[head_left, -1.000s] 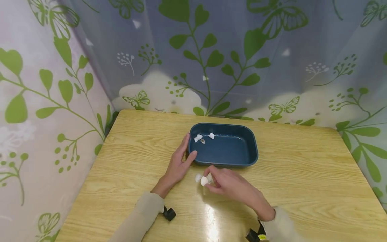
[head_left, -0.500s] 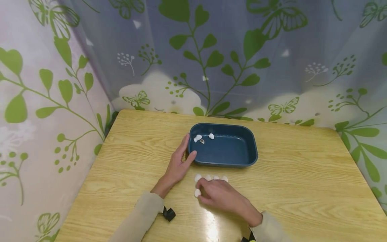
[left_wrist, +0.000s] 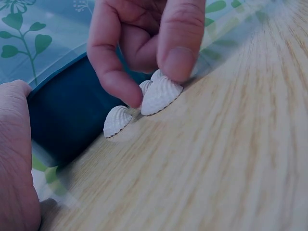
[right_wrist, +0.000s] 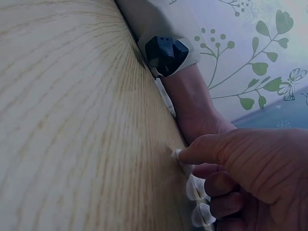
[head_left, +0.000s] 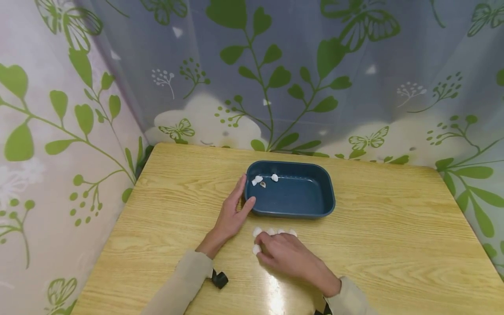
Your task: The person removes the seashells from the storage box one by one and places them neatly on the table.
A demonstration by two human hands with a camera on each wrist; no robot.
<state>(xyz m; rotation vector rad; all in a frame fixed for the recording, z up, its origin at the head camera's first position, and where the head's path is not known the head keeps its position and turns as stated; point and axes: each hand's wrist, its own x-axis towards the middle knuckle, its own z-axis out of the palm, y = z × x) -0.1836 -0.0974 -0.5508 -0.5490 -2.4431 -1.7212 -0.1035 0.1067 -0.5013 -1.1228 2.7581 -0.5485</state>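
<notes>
My right hand [head_left: 289, 256] pinches a white ribbed seashell [head_left: 257, 249] between thumb and index finger, low at the tabletop. In the left wrist view that seashell [left_wrist: 162, 95] stands with its scalloped edge on the wood. Just beyond it a row of several white seashells [head_left: 257, 231] lies along the front of a dark blue rectangular bin [head_left: 291, 215], partly covered by my fingers. My left hand [head_left: 231, 214] rests against the bin's left end, fingers stretched along the side and thumb at the front corner. Inside the bin, several small shells [head_left: 257, 179] sit toward the back left.
The wood-grain table [head_left: 393, 227] extends to both sides of the bin. A curtain [head_left: 299, 87] printed with leaves and butterflies hangs behind and to the left. A black wrist camera [head_left: 219, 280] is strapped at the left sleeve.
My right hand has brought the seashell down and toward me, from beside the row to the tabletop in front of its left end, and then stays there. My left hand stays put.
</notes>
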